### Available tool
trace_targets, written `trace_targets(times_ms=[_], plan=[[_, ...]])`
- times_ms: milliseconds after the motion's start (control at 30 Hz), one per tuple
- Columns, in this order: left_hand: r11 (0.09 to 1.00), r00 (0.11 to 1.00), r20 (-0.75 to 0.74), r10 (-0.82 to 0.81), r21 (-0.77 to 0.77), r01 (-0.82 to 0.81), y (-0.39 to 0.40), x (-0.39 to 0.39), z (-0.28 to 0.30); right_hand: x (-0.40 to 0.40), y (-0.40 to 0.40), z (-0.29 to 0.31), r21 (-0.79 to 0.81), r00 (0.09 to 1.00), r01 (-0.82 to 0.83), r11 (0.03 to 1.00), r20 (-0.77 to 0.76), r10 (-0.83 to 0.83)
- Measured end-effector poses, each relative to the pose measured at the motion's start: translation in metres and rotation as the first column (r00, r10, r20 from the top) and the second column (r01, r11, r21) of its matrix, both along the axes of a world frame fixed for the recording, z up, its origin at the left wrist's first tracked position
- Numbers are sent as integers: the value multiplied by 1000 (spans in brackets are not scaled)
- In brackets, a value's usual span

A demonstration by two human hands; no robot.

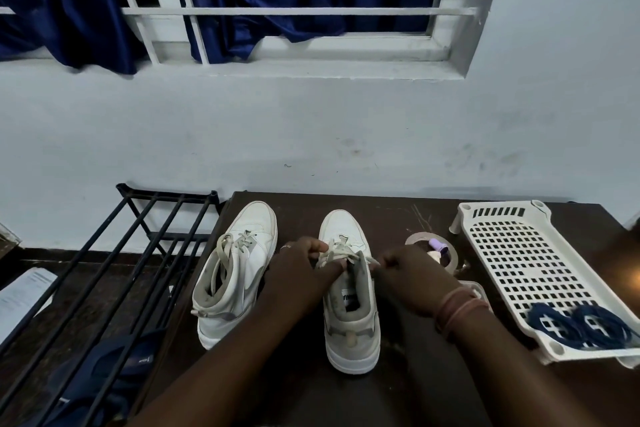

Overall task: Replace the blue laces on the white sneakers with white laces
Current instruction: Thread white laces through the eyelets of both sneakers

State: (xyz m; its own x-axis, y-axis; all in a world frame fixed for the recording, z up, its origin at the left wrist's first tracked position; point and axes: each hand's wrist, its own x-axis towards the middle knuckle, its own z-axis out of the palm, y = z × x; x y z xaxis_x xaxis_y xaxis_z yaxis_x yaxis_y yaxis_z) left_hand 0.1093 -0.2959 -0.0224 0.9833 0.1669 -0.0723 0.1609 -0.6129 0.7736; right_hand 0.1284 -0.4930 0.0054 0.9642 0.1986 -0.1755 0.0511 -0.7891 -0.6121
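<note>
Fingers (pixel 320 246) of the left hand (pixel 294 274) and of the right hand (pixel 412 274) pinch the white lace (pixel 341 251) on the right sneaker (pixel 349 319), at its upper eyelets.

White perforated tray (pixel 519 253), right side — holds two coiled blue laces (pixel 581 324) at its near end.

Tape roll (pixel 415 240), far of the right hand — a small purple item (pixel 438 245) sits inside.

Dark brown table (pixel 391 215) against a pale wall (pixel 311 132); barred window with navy curtains (pixel 69 3) above; black metal rack (pixel 138 253) to the left.

Sneakers: two, the left sneaker (pixel 242 270) laced white, loosely.
</note>
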Motion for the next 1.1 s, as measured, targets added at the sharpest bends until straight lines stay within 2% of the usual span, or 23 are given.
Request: trace_targets(times_ms=[33, 67, 100, 133, 167, 200, 233, 267, 300, 333, 400, 433, 533, 567, 633, 767, 833, 900, 1000, 1033, 1100], plan=[[1000, 1000, 3, -1, 6, 1, 0, 0, -1, 0, 1, 4, -13, 999, -32, 999, 6, 32], [1000, 1000, 6, -1, 8, 1, 1, 0, -1, -1, 3, 12, 58, 999, -33, 998, 8, 33], [1000, 1000, 7, -1, 7, 1, 1, 0, -1, 3, 3, 17, 255, 1000, 24, 967, -6, -23], [1000, 1000, 6, -2, 4, 2, 2, -1, -1, 6, 3, 24, 550, 986, 160, 820, -118, -114], [1000, 1000, 4, -1, 1, 1, 1, -1, -1, 7, 3, 32, 795, 944, 330, 509, -290, -160], [1000, 1000, 2, 2, -3, -2, 1, -1, -1, 7, 1, 38, 865, 901, 433, 254, -409, -143], [1000, 1000, 2, 4, -9, -4, 0, -1, -1, 8, -4, 41, 869, 875, 479, 124, -462, -141], [1000, 1000, 0, 2, -18, -2, 0, -1, -1, 8, -9, 41, 858, 855, 507, 82, -488, -173], [1000, 1000, -7, -3, -24, 2, -1, -1, -2, 10, -14, 40, 841, 838, 528, 114, -494, -232], [1000, 1000, -14, -11, -28, 10, -1, -1, -1, 11, -19, 35, 808, 834, 537, 241, -466, -296], [999, 1000, -16, -25, -30, 25, -2, 0, -2, 12, -22, 26, 613, 871, 490, 620, -319, -373], [999, 999, -16, -28, -29, 28, -2, 0, -2, 11, -21, 20, 494, 900, 436, 753, -251, -356], [999, 999, -27, -35, -26, 34, -2, 0, -4, 3, -13, 15, 239, 963, 228, 944, -200, -182], [999, 999, -31, -34, -19, 33, -2, -1, -4, 1, -10, 16, 165, 970, 163, 973, -209, -127], [1000, 999, -23, -27, 2, 27, -3, -2, -3, 0, -7, 19, 113, 971, 113, 987, -222, -85], [998, 999, -39, -16, 56, 18, -4, -2, 0, 8, -14, 22, 282, 948, 286, 916, -219, -229], [997, 999, -30, -19, 70, 21, -6, -1, 2, 10, -19, 18, 263, 942, 309, 914, -218, -255], [1000, 999, -46, -20, 4, 20, -4, 0, 6, 10, -20, 14, 207, 949, 290, 934, -186, -253], [983, 994, -109, -13, -183, -7, 8, 5, 18, 10, -20, 12, 211, 955, 281, 936, -157, -251], [983, 993, -116, -11, -184, -11, 14, 7, 22, 11, -21, 14, 211, 957, 275, 938, -150, -247], [998, 994, -109, -22, -67, 15, 24, 7, 27, 12, -24, 16, 196, 963, 257, 946, -129, -235]])
